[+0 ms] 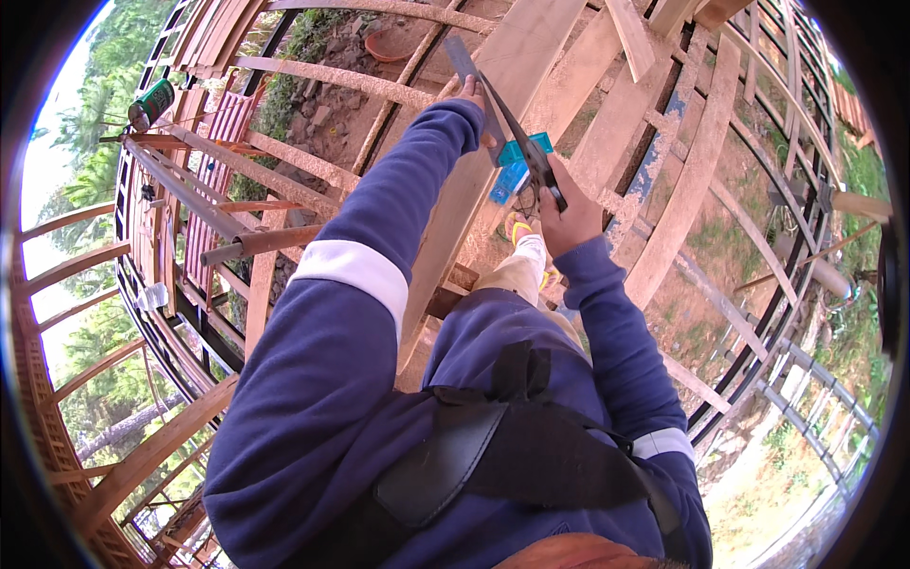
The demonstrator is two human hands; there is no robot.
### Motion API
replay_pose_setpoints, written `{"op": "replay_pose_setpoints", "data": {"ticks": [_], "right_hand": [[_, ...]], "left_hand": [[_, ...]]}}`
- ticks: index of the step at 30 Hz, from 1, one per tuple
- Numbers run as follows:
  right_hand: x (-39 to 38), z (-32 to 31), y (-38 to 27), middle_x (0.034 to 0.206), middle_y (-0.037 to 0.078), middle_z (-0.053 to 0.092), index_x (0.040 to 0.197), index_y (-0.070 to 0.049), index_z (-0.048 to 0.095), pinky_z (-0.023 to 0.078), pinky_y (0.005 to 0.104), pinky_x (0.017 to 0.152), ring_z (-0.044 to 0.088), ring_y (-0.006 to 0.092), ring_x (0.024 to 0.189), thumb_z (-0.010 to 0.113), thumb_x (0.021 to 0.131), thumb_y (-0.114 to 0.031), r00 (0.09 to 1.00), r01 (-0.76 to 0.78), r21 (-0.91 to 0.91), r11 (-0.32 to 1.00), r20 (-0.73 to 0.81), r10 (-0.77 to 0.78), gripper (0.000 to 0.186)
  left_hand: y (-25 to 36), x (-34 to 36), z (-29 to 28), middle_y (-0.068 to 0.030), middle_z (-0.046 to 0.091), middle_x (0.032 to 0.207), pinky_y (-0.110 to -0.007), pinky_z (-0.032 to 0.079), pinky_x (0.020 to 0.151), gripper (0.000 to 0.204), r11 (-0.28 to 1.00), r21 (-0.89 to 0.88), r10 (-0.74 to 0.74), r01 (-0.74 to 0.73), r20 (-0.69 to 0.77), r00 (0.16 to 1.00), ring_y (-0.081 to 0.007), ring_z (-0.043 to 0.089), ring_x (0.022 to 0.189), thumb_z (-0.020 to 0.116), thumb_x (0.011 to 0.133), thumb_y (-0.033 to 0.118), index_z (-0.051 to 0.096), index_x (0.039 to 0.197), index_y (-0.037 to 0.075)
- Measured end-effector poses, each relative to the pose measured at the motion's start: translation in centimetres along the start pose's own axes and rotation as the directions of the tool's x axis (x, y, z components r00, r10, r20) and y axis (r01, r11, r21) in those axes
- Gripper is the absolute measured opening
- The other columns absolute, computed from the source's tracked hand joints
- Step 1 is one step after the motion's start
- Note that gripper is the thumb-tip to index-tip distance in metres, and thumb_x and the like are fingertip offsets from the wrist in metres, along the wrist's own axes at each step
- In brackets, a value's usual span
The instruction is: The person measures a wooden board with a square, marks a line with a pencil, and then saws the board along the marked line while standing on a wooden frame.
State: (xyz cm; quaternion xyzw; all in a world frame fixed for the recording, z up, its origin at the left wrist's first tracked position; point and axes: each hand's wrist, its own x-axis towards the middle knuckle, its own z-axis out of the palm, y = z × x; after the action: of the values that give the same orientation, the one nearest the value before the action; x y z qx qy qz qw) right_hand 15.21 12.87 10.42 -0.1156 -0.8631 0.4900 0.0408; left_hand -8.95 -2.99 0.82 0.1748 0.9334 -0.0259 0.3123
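My right hand (571, 216) is closed around the dark handle of what looks like a handsaw (518, 133). The saw's narrow dark blade slants away to the upper left, toward my other hand. My left hand (474, 98) grips a flat grey metal blade (462, 55) lying over a long wooden plank (453, 209). A bright teal piece (512, 178) sits beside the near end of that grey blade; whether they are joined I cannot tell. The two tools cross close together in the picture, and whether the saw touches the wood is unclear.
Open roof-like framing surrounds me, with curved wooden strips (313, 76) and gaps showing the ground below. More boards (687, 180) lie to the right. A green can (152, 102) stands at the far left near a grey pipe (194, 197). My sandalled foot (519, 228) shows below.
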Motion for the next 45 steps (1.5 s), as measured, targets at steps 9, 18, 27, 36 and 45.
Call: {"op": "replay_pose_setpoints", "data": {"ticks": [9,18,27,36,45], "right_hand": [[-3.9,-2.7,-0.6,0.103,0.024,0.071,0.144,-0.011,0.054,0.056,0.0396,0.076,0.072,0.0386,0.087,0.06,0.093,-0.014,0.997,-0.037,-0.045,0.998,0.06,0.04,0.051],[-7.6,-4.3,-0.1,0.097,0.027,0.069,0.142,-0.007,0.055,0.055,0.0416,0.069,0.071,0.0402,0.079,0.061,0.093,-0.013,0.999,0.052,0.048,0.998,-0.006,-0.051,0.049],[-8.9,-5.4,-0.6,0.083,0.026,0.067,0.144,-0.01,0.054,0.053,0.0387,0.067,0.069,0.0353,0.07,0.059,0.094,-0.011,0.997,-0.055,-0.036,0.998,0.059,0.057,0.05],[-9.6,-7.1,-2.4,0.083,0.021,0.069,0.144,-0.009,0.053,0.054,0.0362,0.069,0.071,0.0268,0.071,0.059,0.094,-0.009,0.982,-0.156,-0.024,0.987,0.103,0.158,0.051],[-10.1,-7.1,-2.8,0.08,0.021,0.068,0.145,-0.009,0.053,0.054,0.0362,0.068,0.07,0.0271,0.068,0.059,0.093,-0.008,0.973,-0.177,-0.049,0.983,0.144,0.183,0.052]], "left_hand": [[0.0,-0.4,0.1,-0.0196,-0.003,0.169,-0.042,0.023,0.125,0.141,0.999,0.003,0.045,-0.045,-0.009,0.999,-0.0383,0.018,0.153,0.091,0.063,0.053,0.004,0.16,0.0],[0.1,0.1,-0.2,-0.0216,-0.002,0.168,-0.042,0.024,0.125,0.141,0.996,0.086,0.01,-0.012,0.03,1.0,-0.0384,0.018,0.154,0.089,0.064,0.058,0.004,0.16,-0.002],[0.7,-0.2,-0.4,-0.0266,0.001,0.167,-0.04,0.021,0.125,0.145,0.995,0.091,0.047,-0.05,0.038,0.998,-0.0357,0.013,0.155,0.09,0.06,0.06,0.005,0.158,-0.007],[0.3,0.0,0.1,-0.0267,0.002,0.167,-0.04,0.02,0.126,0.142,0.993,0.105,0.049,-0.052,0.038,0.998,-0.0365,0.011,0.155,0.088,0.064,0.059,0.006,0.158,-0.008],[0.6,-0.7,-0.7,-0.0275,0.002,0.166,-0.038,0.018,0.126,0.145,0.996,0.081,0.027,-0.031,0.049,0.998,-0.0371,0.01,0.155,0.09,0.061,0.059,0.005,0.157,-0.008]]}}
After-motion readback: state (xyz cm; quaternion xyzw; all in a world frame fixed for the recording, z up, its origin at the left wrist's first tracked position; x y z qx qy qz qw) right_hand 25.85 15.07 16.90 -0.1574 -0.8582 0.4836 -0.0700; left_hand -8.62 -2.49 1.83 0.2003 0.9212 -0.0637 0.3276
